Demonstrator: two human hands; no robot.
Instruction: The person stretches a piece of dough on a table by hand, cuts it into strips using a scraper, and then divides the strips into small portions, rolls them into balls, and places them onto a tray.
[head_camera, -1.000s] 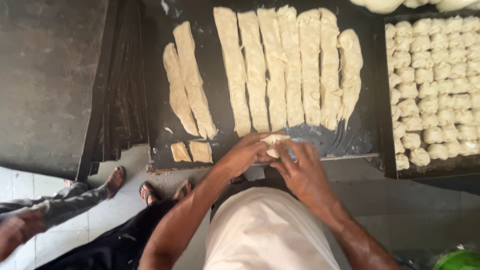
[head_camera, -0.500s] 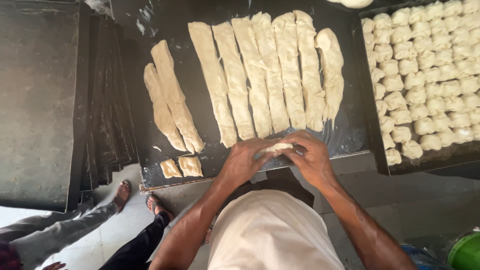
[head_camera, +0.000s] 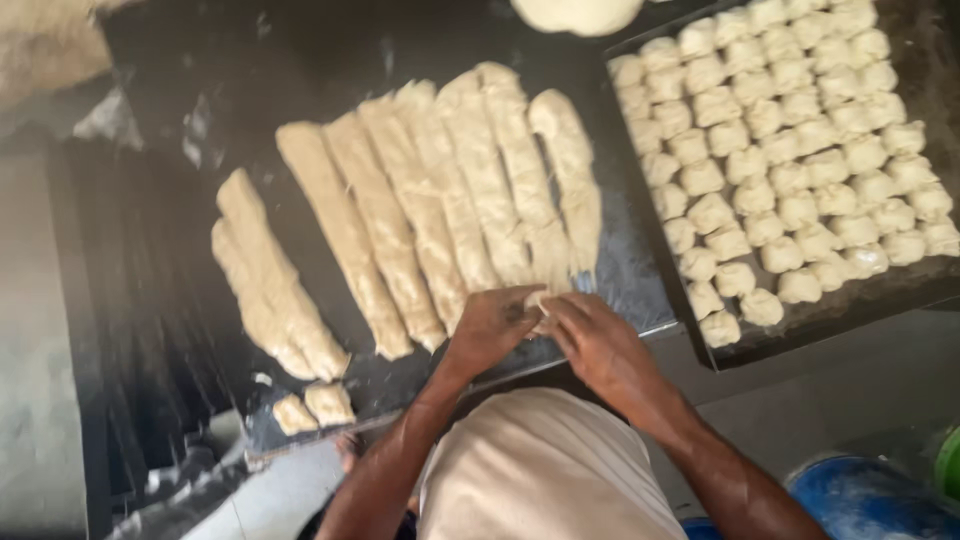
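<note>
The surface (head_camera: 330, 60) was a dark, flour-dusted sheet, with a stack of dark trays (head_camera: 140, 330) at its left edge and pale tiled floor (head_camera: 40, 400) beyond. On it lay a row of long dough strips (head_camera: 450, 200), side by side and touching, running away from the person; two shorter strips (head_camera: 270, 285) lay apart to the left, and two small cut pieces (head_camera: 312, 408) sat at the near edge below them. To the right, a dark tray (head_camera: 830, 320) held many small dough pieces (head_camera: 790, 150) in close rows. A larger dough lump (head_camera: 578, 12) showed at the top edge. A blue container (head_camera: 870, 495) stood at the lower right.

The left hand (head_camera: 492, 328) and right hand (head_camera: 598, 345) met at the near end of the strips, fingers curled in around a small dough piece (head_camera: 540, 305), which showed only as a pale sliver between them. Both hands were closed on it.

Against the frame half a second earlier, the view had swung left and tilted, so the strips slanted and the tray of pieces filled more of the right side. The legs on the floor to the left were out of view. The hands kept the same pinch at the same spot.
</note>
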